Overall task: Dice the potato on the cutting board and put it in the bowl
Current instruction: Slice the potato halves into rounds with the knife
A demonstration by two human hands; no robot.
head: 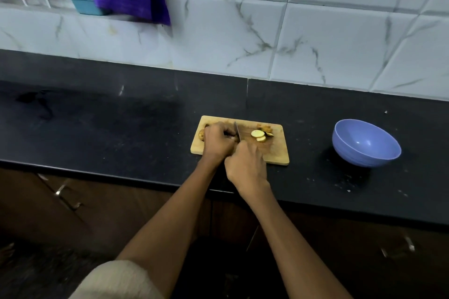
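Your left hand (217,142) curls its fingers over the potato (201,135) on the cutting board (279,155). Your right hand (246,165) grips the knife (237,131), blade just beside those fingers. Cut slices (258,134) lie beyond the blade. The bowl (366,143) sits well apart on the surface (121,128).

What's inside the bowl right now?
Nothing visible: the bowl's interior shows only bare blue. Its near inner wall is hidden by the rim. The cut slices lie on the board.
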